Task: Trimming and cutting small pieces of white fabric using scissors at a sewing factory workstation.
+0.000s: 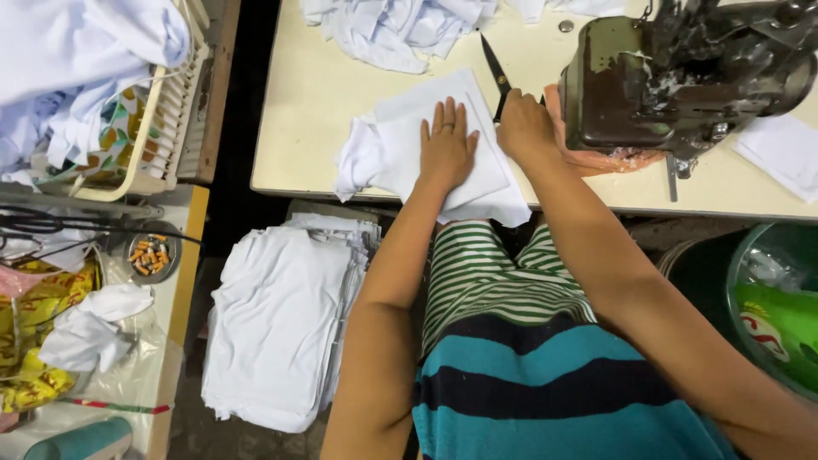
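My left hand lies flat, fingers spread, on a folded white cloth piece at the near edge of the cream table. A ring is on one finger. My right hand is closed around the handles of black scissors, whose blades point away from me past the cloth's far corner. The cloth hangs a little over the table edge onto my striped lap.
A worn dark sewing machine stands at the table's right, on an orange cloth. Crumpled white fabric lies at the far side. A stack of white cloth sits on the floor at left, a basket beyond it, a green tub at right.
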